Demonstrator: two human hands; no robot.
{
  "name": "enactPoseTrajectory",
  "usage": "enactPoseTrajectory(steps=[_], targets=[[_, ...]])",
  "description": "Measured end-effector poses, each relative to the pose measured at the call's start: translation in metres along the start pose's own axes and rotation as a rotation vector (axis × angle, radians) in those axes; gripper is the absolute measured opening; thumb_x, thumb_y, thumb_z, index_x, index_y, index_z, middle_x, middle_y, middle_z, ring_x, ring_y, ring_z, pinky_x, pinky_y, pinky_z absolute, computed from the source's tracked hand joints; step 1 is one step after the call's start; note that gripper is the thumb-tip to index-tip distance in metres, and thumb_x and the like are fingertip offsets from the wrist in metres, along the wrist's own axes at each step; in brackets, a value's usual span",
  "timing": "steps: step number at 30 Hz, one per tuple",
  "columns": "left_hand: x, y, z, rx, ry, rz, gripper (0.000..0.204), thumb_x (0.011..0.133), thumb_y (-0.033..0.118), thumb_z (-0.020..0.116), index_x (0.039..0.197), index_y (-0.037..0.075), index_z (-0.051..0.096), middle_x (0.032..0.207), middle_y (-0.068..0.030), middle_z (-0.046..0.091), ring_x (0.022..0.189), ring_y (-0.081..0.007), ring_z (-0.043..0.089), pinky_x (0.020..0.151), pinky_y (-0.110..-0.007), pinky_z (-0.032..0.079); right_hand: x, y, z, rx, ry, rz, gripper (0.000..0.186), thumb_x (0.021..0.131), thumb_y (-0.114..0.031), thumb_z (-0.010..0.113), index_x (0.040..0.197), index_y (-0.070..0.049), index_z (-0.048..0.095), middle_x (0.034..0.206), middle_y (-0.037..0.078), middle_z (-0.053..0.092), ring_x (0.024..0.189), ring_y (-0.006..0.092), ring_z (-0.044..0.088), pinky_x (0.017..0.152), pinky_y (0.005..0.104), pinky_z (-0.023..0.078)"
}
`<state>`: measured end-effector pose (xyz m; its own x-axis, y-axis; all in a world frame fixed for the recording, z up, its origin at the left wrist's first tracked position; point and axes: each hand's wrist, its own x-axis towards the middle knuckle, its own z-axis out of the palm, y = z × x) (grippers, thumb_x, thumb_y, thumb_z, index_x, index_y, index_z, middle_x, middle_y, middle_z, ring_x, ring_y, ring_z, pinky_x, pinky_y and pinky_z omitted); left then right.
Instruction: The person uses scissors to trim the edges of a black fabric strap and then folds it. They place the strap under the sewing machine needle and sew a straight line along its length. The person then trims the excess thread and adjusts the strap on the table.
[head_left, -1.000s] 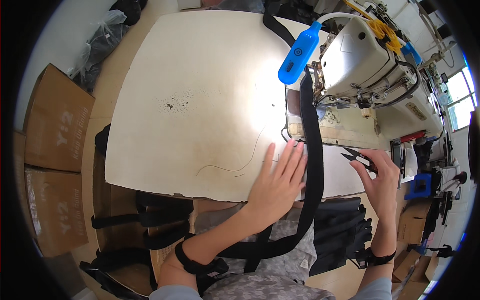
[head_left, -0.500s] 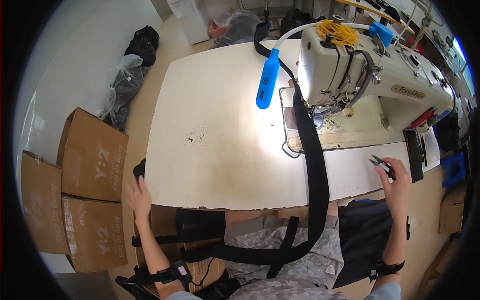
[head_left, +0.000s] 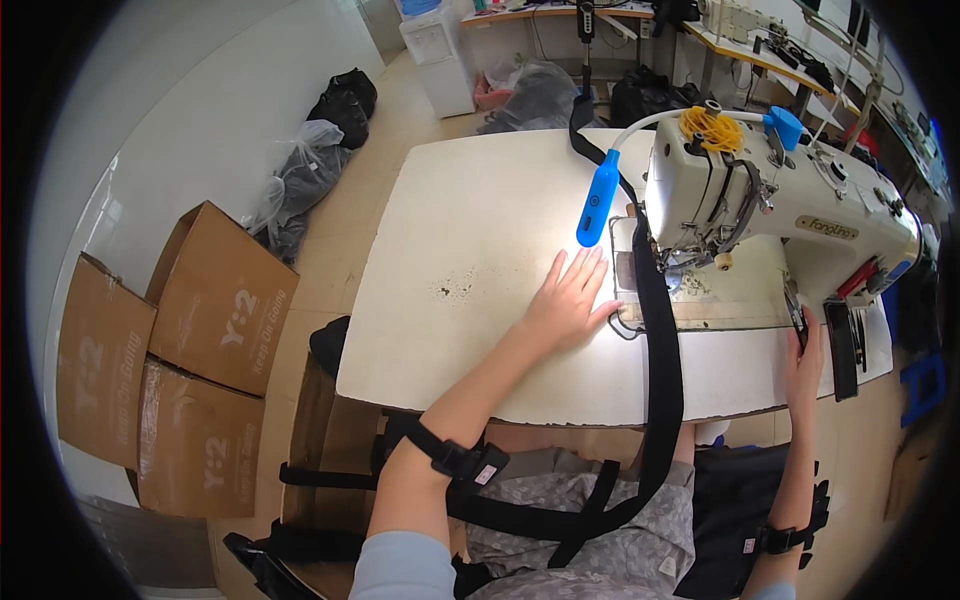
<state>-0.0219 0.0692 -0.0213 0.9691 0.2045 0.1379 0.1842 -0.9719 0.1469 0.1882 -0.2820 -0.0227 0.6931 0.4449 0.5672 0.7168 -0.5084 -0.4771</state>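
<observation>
My left hand (head_left: 572, 298) lies on the white sewing table (head_left: 500, 370) with its fingers stretched out, just left of the needle plate and below a blue lamp (head_left: 598, 205). It holds nothing. At the right end of the machine bed, my right hand (head_left: 803, 365) is closed around small dark thread snips (head_left: 796, 310), blades pointing away from me. A long black webbing strap (head_left: 660, 340) runs past the needle area of the sewing machine (head_left: 740, 190), over the table's near edge and across my lap. Where the strap lies at the presser foot is partly hidden by the machine head.
Brown cartons (head_left: 225, 300) stand on the floor at the left, with grey and black bags (head_left: 300, 190) behind them. A black tray (head_left: 841, 350) sits right of my right hand. Yellow cord (head_left: 711, 130) rests on the machine. Behind the table stands a white water dispenser (head_left: 438, 65).
My left hand has come from beyond the table's left edge onto the tabletop beside the needle plate. The right hand has carried the snips to the machine bed's right end. The view has shifted.
</observation>
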Motion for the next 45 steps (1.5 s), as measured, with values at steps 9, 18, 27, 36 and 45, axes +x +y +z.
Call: enactPoseTrajectory(steps=[9,18,27,36,45], targets=[[-0.273,-0.249,-0.036,-0.25,0.044,-1.22,0.08,0.097,0.061,0.026,0.148,0.0,0.026,0.156,-0.0195,0.021,0.145,-0.0333,0.018,0.118,-0.044,0.011,0.029,0.023,-0.01,-0.136,-0.012,0.057,0.034,0.093,-0.01,0.056,0.126,-0.004,0.053,0.104,0.018,0.057,0.088,0.0347,0.059,0.075,0.0409,0.047],[-0.152,-0.01,-0.085,0.02,0.256,-0.267,0.051,0.087,0.014,0.065,0.132,-0.002,0.048,0.146,-0.0247,0.037,0.137,-0.0404,0.034,0.112,-0.049,0.027,0.038,0.044,0.004,-0.48,0.022,-0.09,0.029,0.09,-0.017,0.061,0.117,-0.005,0.059,0.101,0.014,0.057,0.097,0.0325,0.057,0.081,0.0421,0.047],[-0.05,0.138,-0.022,-0.048,-0.118,0.447,0.108,0.053,0.019,0.082,0.149,0.012,0.03,0.153,-0.0261,0.02,0.144,-0.0438,0.016,0.114,-0.061,0.014,-0.026,-0.069,-0.058,0.436,-0.761,0.325,0.028,0.093,-0.026,0.061,0.1,0.001,0.068,0.082,0.013,0.067,0.072,0.0243,0.067,0.065,0.0351,0.052],[-0.037,0.123,-0.004,-0.263,-0.107,0.409,0.094,0.06,0.014,0.073,0.146,0.011,0.035,0.152,-0.0276,0.021,0.143,-0.0454,0.018,0.115,-0.058,0.014,-0.176,-0.135,0.013,1.845,-0.987,0.933,0.049,0.096,-0.03,0.06,0.124,0.008,0.05,0.097,0.015,0.068,0.081,0.0204,0.067,0.082,0.0317,0.051],[-0.039,0.125,-0.007,-0.245,-0.112,0.394,0.088,0.065,0.017,0.07,0.146,0.009,0.036,0.152,-0.0282,0.022,0.142,-0.0467,0.017,0.115,-0.057,0.014,-0.158,-0.152,-0.003,1.653,-1.159,0.883,0.04,0.101,-0.027,0.051,0.112,0.011,0.058,0.084,0.012,0.069,0.076,0.0169,0.068,0.08,0.0306,0.052]])
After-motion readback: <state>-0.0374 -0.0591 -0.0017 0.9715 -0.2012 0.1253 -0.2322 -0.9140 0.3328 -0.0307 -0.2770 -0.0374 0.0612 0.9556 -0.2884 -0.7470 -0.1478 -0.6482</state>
